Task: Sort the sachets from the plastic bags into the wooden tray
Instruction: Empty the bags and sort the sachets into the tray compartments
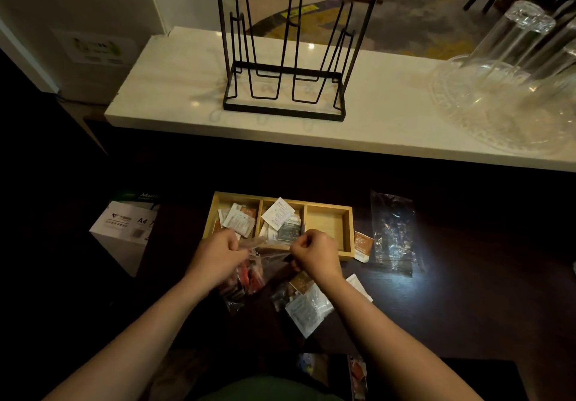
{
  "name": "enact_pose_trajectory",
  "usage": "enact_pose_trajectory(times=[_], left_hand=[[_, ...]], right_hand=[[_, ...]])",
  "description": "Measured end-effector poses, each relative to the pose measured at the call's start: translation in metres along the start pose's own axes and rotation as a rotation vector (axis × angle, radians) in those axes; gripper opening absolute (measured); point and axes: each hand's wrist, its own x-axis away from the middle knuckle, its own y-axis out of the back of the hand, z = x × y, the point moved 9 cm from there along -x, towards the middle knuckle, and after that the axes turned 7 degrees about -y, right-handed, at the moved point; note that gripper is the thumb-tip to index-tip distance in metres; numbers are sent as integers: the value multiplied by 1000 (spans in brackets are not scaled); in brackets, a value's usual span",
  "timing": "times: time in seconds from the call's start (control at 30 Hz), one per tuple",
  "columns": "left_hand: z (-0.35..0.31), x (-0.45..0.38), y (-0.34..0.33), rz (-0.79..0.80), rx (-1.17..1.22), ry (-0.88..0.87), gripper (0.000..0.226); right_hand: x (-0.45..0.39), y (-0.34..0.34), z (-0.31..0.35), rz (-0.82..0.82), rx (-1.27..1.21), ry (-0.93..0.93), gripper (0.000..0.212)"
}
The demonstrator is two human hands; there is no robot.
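I see my left hand (pixel 218 255) and my right hand (pixel 314 252) both closed tight on the top edge of a clear plastic bag (pixel 246 279), one hand at each side of its mouth. The bag hangs down in front of the wooden tray (pixel 347 232) and has red and dark sachets (pixel 249 276) inside.

The tray sits on the dark table (pixel 467 307) and has three boxes in a row. The left box holds white and orange packets (pixel 238 221). The middle box holds white and dark packets (pixel 279 213). The right box shows only bare wood.

An orange and white sachet (pixel 362 246) leans against the right end of the tray. Just beside it lies an empty clear bag (pixel 394 233). Near my right arm there is a small pile of loose packets (pixel 307 305) on the table.

Behind it all, a black wire rack (pixel 286 51) stands on a white counter (pixel 174 88).
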Motion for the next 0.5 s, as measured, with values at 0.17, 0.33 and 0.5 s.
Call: enact_pose_trajectory(times=[0.17,0.33,0.5], left_hand=[[-22,-4,10,12,-86,-72,6],[-23,-3,27,-155,-170,-57,14],[-34,6,17,-160,-260,-120,18]], right_hand=[[2,2,17,-75,196,145,11],[0,9,9,-66,194,55,10],[8,-3,34,-31,337,292,24]])
